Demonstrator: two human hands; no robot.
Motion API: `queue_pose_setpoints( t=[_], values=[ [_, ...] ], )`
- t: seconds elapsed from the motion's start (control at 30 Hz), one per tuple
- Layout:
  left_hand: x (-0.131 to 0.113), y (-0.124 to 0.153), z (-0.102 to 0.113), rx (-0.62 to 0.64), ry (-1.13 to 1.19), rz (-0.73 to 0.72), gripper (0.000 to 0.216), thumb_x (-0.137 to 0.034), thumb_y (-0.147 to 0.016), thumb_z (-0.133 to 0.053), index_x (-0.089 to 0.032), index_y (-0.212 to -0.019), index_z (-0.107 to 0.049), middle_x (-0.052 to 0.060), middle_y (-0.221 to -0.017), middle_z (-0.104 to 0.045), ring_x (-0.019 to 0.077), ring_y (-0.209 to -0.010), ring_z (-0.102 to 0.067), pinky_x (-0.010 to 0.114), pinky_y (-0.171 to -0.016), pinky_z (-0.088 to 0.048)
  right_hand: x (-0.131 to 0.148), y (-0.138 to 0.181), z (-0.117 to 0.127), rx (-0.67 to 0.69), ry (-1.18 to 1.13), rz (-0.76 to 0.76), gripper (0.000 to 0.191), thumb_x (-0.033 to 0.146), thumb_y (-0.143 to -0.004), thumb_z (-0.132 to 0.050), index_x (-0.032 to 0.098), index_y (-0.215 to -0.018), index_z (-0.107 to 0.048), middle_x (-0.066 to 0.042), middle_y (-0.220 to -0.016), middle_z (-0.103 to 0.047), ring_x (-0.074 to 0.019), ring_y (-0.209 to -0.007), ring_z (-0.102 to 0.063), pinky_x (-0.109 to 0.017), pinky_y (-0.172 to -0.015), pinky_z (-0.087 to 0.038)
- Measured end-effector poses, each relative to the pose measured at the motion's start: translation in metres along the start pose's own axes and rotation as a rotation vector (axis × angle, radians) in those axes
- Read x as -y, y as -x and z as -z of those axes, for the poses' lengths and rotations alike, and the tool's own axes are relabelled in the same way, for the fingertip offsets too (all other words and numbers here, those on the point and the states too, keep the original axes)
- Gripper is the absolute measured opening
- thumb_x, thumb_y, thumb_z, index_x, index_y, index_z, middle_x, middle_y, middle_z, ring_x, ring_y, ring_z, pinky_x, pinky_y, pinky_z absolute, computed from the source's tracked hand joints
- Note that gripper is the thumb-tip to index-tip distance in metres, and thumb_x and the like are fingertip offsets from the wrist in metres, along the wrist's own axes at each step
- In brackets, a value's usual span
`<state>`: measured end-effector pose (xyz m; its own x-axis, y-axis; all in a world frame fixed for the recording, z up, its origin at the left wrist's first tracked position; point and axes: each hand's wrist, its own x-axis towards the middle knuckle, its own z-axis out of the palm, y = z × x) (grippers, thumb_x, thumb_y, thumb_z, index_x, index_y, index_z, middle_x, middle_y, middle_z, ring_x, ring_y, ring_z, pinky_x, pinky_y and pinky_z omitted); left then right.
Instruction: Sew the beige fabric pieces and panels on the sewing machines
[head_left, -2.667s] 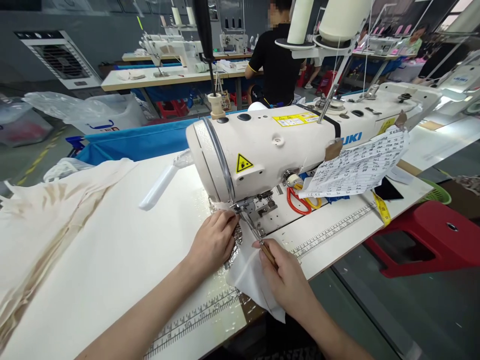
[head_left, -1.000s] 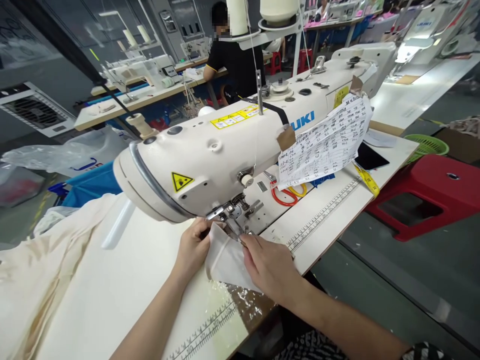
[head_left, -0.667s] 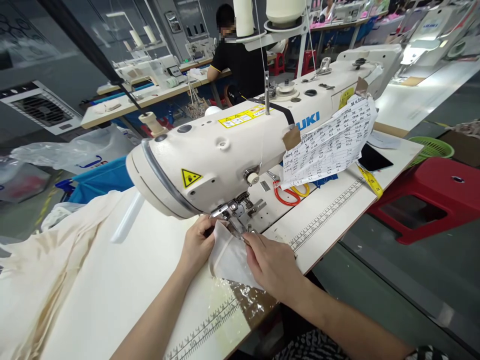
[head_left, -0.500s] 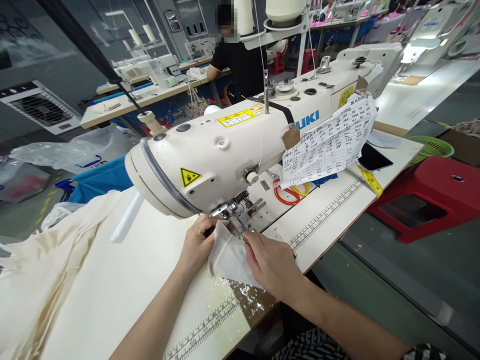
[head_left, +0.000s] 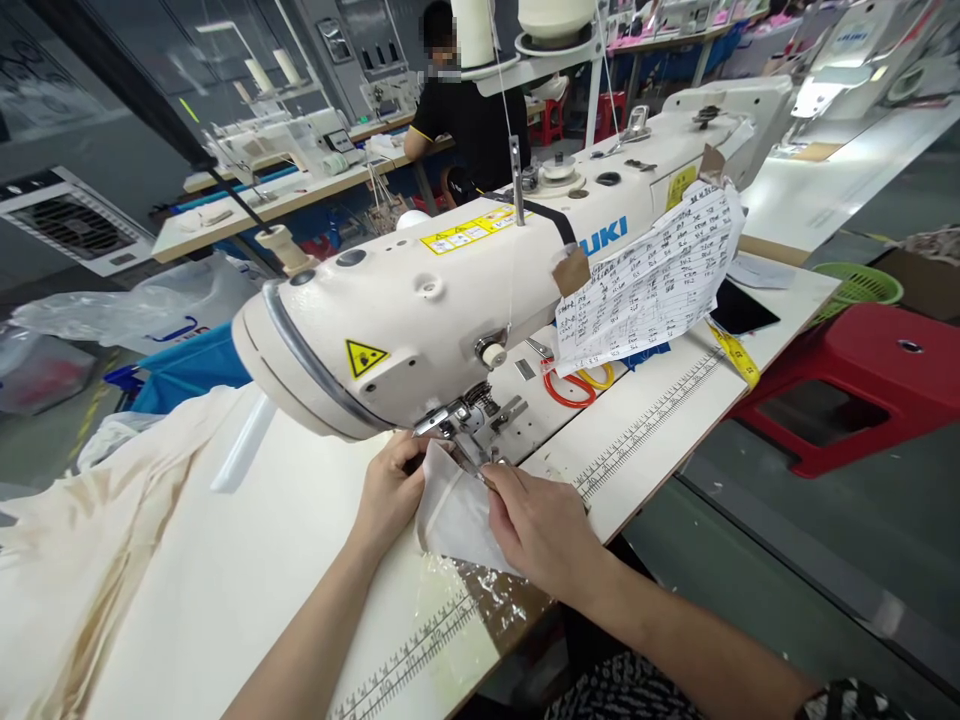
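A white piece of fabric (head_left: 461, 515) lies under the needle end of a white sewing machine (head_left: 420, 320). My left hand (head_left: 390, 490) grips the fabric's left edge with bent fingers, close to the metal presser parts (head_left: 457, 425). On the other side, my right hand (head_left: 544, 525) pinches the fabric's right edge, thumb and fingers together just in front of the presser parts. The fingertips of both hands are partly hidden by the fabric and the machine.
Red-and-yellow-handled scissors (head_left: 570, 382) lie behind the needle area. A handwritten sheet (head_left: 649, 280) hangs on the machine. Cream cloth (head_left: 112, 530) is heaped at the left. A yellow tape measure (head_left: 733, 352), a dark tablet (head_left: 742, 308) and a red stool (head_left: 847, 390) are to the right.
The whole view has shifted slightly, so the machine sits a little further left. Both hands keep their hold on the fabric, with hardly any visible movement.
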<state>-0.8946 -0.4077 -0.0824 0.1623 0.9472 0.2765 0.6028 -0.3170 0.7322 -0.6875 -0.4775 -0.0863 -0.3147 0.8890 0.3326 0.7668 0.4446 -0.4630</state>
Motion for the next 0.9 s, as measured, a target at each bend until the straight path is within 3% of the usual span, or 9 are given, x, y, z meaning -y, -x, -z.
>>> queue_pose_setpoints(
  t=[0.5, 0.7, 0.9],
  values=[
    [0.0011, 0.0019, -0.0015, 0.024, -0.138, -0.049, 0.023, -0.04, -0.084, -0.056, -0.02, -0.083, -0.067, 0.004, -0.08, -0.064, 0.0208, -0.079, -0.062, 0.032, -0.07, -0.049, 0.0057, -0.0079, 0.0039, 0.147, 0.111, -0.046, 0.021, 0.017, -0.103, -0.046, 0.015, -0.121, -0.056, -0.006, -0.097, -0.072, -0.0203, -0.078, -0.071, -0.029, -0.053, -0.044],
    [0.0038, 0.0023, -0.006, -0.015, -0.245, -0.087, 0.024, -0.039, -0.083, -0.054, -0.02, -0.087, -0.067, 0.006, -0.085, -0.066, 0.0215, -0.079, -0.062, 0.032, -0.068, -0.049, 0.0042, -0.0057, 0.0012, 0.125, 0.124, -0.01, 0.024, 0.015, -0.101, -0.046, 0.014, -0.123, -0.055, -0.007, -0.097, -0.071, -0.0211, -0.078, -0.07, -0.03, -0.053, -0.046],
    [0.0026, 0.0023, -0.003, -0.014, -0.152, -0.041, 0.023, -0.038, -0.082, -0.055, -0.021, -0.082, -0.069, 0.005, -0.086, -0.07, 0.0202, -0.081, -0.064, 0.03, -0.068, -0.05, 0.0031, -0.0049, -0.0001, 0.092, 0.081, -0.012, 0.021, 0.015, -0.099, -0.047, 0.015, -0.118, -0.057, -0.005, -0.092, -0.071, -0.0207, -0.075, -0.069, -0.031, -0.054, -0.047]
  ],
)
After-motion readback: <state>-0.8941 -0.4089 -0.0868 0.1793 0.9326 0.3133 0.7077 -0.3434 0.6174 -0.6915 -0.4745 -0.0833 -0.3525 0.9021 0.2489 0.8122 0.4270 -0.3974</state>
